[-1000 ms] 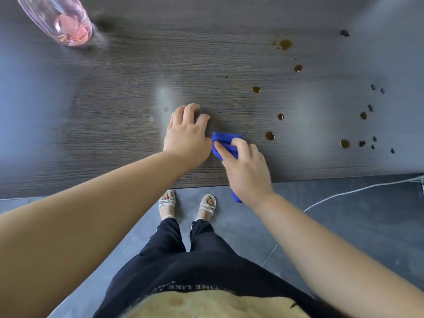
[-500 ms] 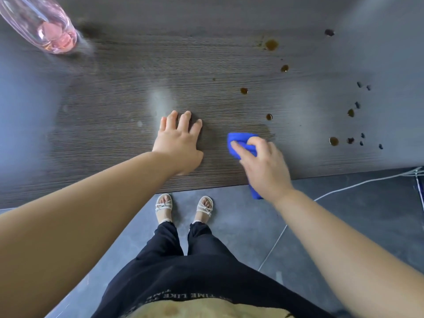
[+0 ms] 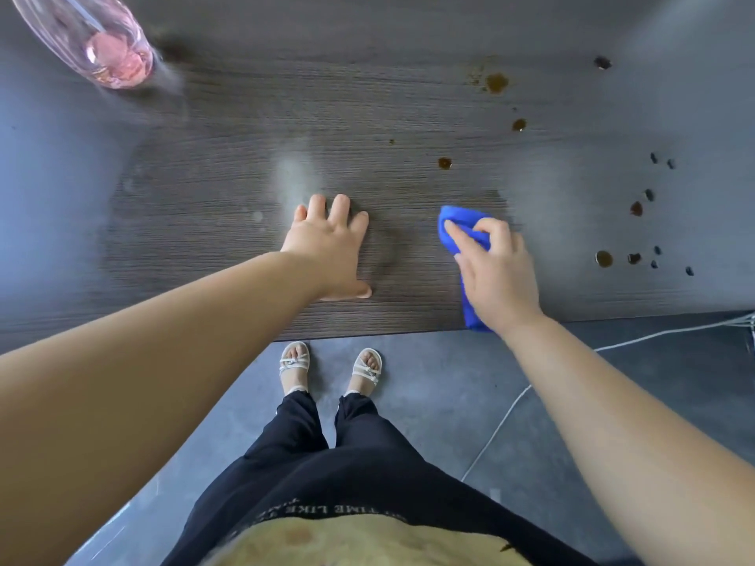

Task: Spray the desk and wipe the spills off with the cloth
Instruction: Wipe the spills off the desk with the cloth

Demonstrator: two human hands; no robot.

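One bright blue cloth (image 3: 454,219), bunched, gripped by right hand (image 3: 499,276) on desk (image 3: 204,206).

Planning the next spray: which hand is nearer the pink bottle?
Left. The left hand rests flat on the desk, right of the bottle and nearer the front edge; the right hand, gripping the cloth, is much farther right.

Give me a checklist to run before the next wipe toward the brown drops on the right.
1. Grip of right hand on blue cloth: ok.
2. Flat left hand braced on desk, apart from the cloth: ok.
3. The pink bottle at far left, out of the path: ok.
4. All brown drops wiped off: not ok, several lie right of the cloth.
5. Those drops wetted by spray: cannot tell.
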